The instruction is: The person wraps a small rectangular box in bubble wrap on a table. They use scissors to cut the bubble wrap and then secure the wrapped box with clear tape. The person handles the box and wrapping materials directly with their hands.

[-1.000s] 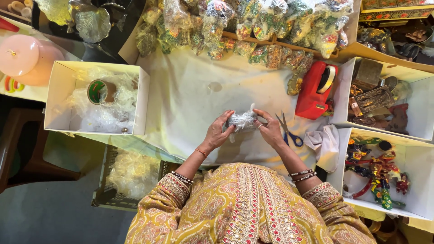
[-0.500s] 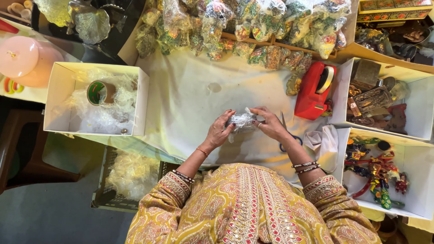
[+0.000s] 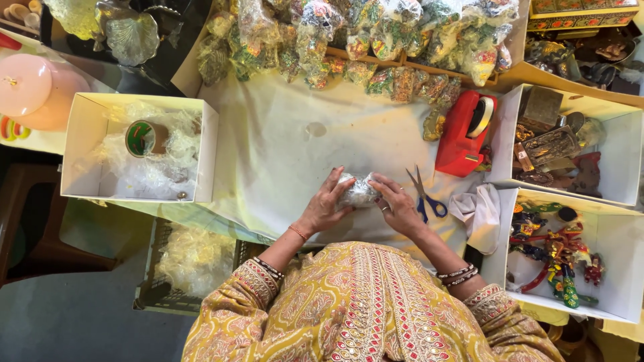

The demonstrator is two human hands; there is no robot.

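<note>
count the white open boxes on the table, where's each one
3. One white box sits at the left, holding a tape roll and clear wrap; two are at the right, the upper with metallic pieces, the lower with colourful figurines. Others may lie out of frame.

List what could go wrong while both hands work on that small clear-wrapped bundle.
The scissors lie with blades apart right beside the right hand; a sideways move might catch them. The small wrapped bundle, pressed between the right hand and the left hand, sits near the table's front edge and could slide off.
</note>
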